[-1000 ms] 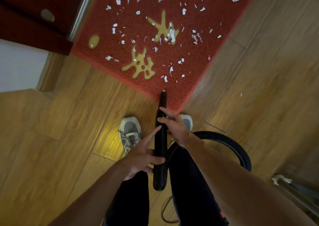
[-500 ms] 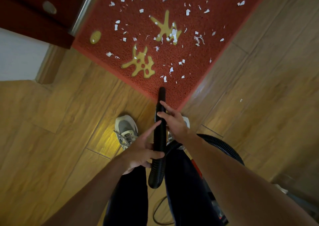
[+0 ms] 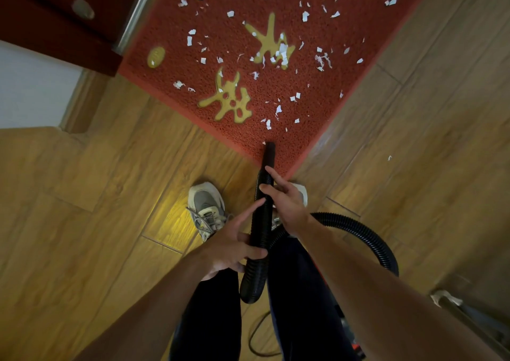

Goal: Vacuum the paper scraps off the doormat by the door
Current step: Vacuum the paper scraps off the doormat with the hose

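A red doormat [image 3: 339, 38] with gold characters lies in front of the dark red door [image 3: 55, 38]. Several white paper scraps [image 3: 281, 53] are strewn over it. I hold a black ribbed vacuum hose [image 3: 260, 231] with both hands. Its nozzle tip [image 3: 270, 148] rests on the mat's near corner, a small scrap right at its mouth. My right hand [image 3: 287, 203] grips the hose from the right, nearer the nozzle. Lower down, my left hand [image 3: 234, 246] holds it with thumb over and index finger stretched along the hose.
Wooden floor [image 3: 96, 222] surrounds the mat. My grey sneaker [image 3: 205, 207] stands just short of the mat's corner. The hose loops away to the right [image 3: 367, 236]. A thin cable [image 3: 255, 336] lies between my legs. One stray scrap [image 3: 389, 157] lies on the floor at right. A metal object [image 3: 452, 305] sits at lower right.
The nozzle tip has crept slightly forward onto the mat's corner, closer to the nearest scraps. My hands keep the same grip.
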{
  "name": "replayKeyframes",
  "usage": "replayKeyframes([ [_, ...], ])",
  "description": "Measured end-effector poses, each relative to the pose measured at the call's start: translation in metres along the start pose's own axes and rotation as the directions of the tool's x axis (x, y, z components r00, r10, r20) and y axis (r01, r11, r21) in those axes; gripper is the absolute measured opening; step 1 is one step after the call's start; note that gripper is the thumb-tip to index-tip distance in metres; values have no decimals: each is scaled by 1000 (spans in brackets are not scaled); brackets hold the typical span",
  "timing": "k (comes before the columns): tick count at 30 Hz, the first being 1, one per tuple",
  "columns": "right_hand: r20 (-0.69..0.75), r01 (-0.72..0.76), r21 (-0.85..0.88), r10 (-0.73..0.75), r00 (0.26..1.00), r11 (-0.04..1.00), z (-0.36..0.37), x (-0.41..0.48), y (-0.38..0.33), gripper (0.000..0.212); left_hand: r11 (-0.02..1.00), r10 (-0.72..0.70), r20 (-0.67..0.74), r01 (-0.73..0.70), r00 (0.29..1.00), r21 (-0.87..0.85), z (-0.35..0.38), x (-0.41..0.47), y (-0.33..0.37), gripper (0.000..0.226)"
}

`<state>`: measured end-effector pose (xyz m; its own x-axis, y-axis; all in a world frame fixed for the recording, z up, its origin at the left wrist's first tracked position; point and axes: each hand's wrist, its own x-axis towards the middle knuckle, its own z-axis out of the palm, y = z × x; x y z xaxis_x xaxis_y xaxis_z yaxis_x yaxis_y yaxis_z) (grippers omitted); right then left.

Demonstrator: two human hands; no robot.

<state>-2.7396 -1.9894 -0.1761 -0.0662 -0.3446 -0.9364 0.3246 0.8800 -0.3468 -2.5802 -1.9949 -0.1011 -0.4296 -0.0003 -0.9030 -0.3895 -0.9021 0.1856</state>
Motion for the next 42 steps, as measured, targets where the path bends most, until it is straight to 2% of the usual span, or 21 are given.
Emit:
replayKeyframes([
  [13, 60, 74, -53, -71, 996, 996, 7, 17, 3, 45, 1000, 21, -15, -21, 1000, -20, -9, 7, -4, 93],
  [20, -17, 68, 14, -68, 998, 998, -6, 9, 13, 46, 1000, 8, 46, -9, 999, 23, -4, 13, -2, 94],
  [29, -27, 70, -24, -70, 997, 997, 6, 4, 14, 42, 1000, 22, 35, -22, 999, -6, -9, 0, -8, 93],
  [33, 11, 80, -35, -79, 997, 996, 10, 9, 13, 42, 999, 23, 7, -23, 1000, -28, -11, 2, -9, 92],
  [35, -18, 96, -21, -96, 995, 995, 9, 11, 6, 45, 999, 34, 1, -34, 999, -32, -12, 6, -4, 91],
  [42, 6, 59, -37, -59, 998, 998, -8, 13, -13, 47, 998, 52, 44, -53, 998, 34, -10, 13, 13, 93],
])
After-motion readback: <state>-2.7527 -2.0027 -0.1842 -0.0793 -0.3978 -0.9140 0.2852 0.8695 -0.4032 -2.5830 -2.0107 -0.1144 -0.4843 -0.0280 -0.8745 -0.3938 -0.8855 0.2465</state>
